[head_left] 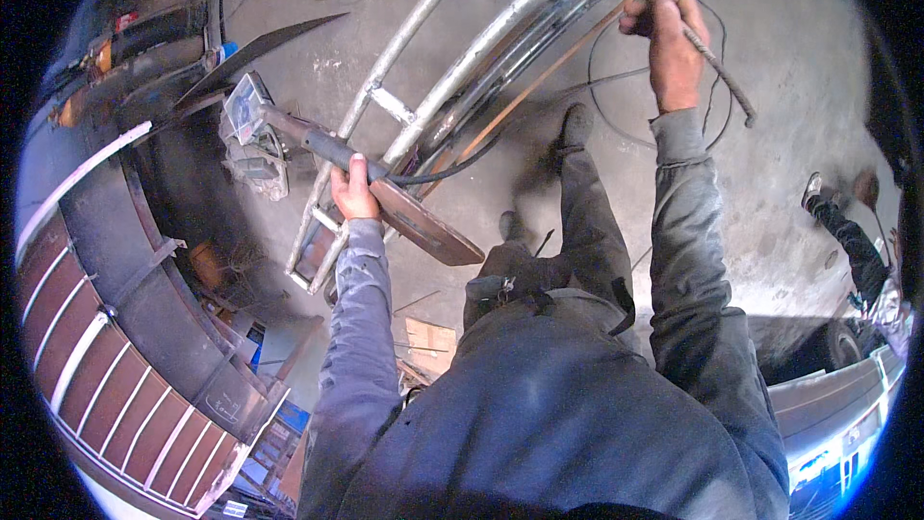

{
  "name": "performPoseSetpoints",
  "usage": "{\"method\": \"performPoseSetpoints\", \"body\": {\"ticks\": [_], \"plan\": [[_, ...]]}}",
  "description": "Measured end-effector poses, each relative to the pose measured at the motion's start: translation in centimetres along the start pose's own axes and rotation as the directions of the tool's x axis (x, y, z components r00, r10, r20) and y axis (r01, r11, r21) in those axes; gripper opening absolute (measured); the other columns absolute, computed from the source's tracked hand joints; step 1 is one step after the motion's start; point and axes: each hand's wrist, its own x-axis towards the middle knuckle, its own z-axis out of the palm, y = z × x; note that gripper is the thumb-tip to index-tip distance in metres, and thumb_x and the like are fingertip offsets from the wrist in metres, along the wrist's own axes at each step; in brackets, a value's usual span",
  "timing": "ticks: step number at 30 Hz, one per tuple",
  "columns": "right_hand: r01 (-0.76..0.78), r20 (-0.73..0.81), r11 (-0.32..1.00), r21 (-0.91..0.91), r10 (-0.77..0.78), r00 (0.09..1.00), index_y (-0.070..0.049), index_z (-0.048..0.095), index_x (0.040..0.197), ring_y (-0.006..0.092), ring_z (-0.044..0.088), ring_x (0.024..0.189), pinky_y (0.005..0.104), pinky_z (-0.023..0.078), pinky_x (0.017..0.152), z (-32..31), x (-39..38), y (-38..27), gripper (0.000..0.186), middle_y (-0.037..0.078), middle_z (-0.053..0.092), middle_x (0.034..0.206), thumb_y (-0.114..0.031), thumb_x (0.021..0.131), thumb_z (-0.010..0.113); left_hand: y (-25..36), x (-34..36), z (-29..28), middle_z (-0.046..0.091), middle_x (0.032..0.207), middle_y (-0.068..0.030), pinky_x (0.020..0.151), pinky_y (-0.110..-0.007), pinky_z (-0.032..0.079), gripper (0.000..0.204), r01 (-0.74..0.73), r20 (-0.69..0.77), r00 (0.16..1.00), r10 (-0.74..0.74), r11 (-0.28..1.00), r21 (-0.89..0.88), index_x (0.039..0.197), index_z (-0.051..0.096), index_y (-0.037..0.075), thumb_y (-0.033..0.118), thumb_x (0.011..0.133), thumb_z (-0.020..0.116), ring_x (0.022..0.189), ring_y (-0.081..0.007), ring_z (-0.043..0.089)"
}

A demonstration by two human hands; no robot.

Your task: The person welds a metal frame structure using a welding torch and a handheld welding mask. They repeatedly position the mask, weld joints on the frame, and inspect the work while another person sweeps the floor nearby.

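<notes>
My left hand (355, 195) is closed around a dark cylindrical tool handle (332, 147). A black cable (452, 171) trails from the handle's end toward the right. Beside the same hand, a flat brown plate (428, 223) slants down to the right; whether my fingers grip it too is hidden. Higher up on the right, my right hand (671, 39) grips a thin ribbed metal rod (722, 75). The rod sticks out past both sides of my fist. A silver tubular metal frame with crossbars (390, 106) runs diagonally behind my left hand.
Long bars and a rusty strip (525, 96) lie alongside the frame. Loose cable loops (599, 101) are on the concrete floor. A clear-sided box (246, 104) stands left of the frame. A large curved panel structure (125, 366) fills the left. Another person's leg (852, 241) shows far right.
</notes>
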Motion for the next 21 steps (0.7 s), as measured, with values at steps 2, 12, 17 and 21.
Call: {"method": "performPoseSetpoints", "body": {"ticks": [2, 12, 17, 21], "plan": [[-0.225, 0.023, 0.971, 0.077, 0.224, 0.974, 0.003, 0.062, 0.106, 0.0203, 0.068, 0.068, 0.0334, 0.057, 0.065, 0.1, 0.2, 2.5, 0.025, 0.013, 0.069, 0.081, -0.018, 0.097, 0.052, 0.3, 0.4, 0.3, 0.063, 0.094, -0.0074, 0.079, -0.030, 0.047, 0.029, -0.011, 0.019, 1.000, 0.012, 0.999, -0.036, 0.105, 0.061, -0.002, 0.024, 0.094, 0.065, 0.084, -0.0155, 0.057], [-0.231, 0.009, 0.973, 0.017, 0.231, 0.973, 0.002, 0.062, 0.103, 0.0229, 0.066, 0.062, 0.0350, 0.055, 0.059, 1.8, -0.4, 2.2, 0.032, 0.015, 0.069, 0.076, -0.026, 0.096, 0.050, 1.1, -0.2, 0.8, 0.064, 0.090, -0.0053, 0.071, -0.029, 0.047, 0.025, -0.017, -0.016, 1.000, 0.014, 0.978, -0.206, 0.102, 0.060, 0.000, 0.021, 0.092, 0.069, 0.077, -0.0122, 0.055], [-0.258, -0.138, 0.966, -0.012, 0.254, 0.957, 0.004, 0.063, 0.101, 0.0236, 0.067, 0.062, 0.0343, 0.055, 0.058, 3.5, -3.4, 1.9, 0.027, 0.017, 0.069, 0.077, -0.019, 0.092, 0.053, 2.2, -0.4, 0.8, 0.064, 0.086, -0.0083, 0.074, -0.031, 0.048, 0.031, -0.044, 0.027, 0.999, 0.046, 0.997, -0.070, 0.096, 0.062, -0.002, 0.027, 0.090, 0.071, 0.078, -0.0148, 0.058], [-0.133, -0.153, 0.988, -0.078, 0.120, 0.981, 0.006, 0.060, 0.109, 0.0231, 0.068, 0.066, 0.0354, 0.058, 0.062, 2.7, -8.1, -2.7, 0.030, 0.018, 0.068, 0.079, -0.017, 0.094, 0.049, 1.7, -1.0, -0.1, 0.066, 0.086, -0.0098, 0.074, -0.034, 0.050, 0.034, -0.075, 0.011, 0.997, 0.077, 0.994, -0.081, 0.096, 0.060, -0.004, 0.027, 0.089, 0.072, 0.077, -0.0165, 0.061]]}}
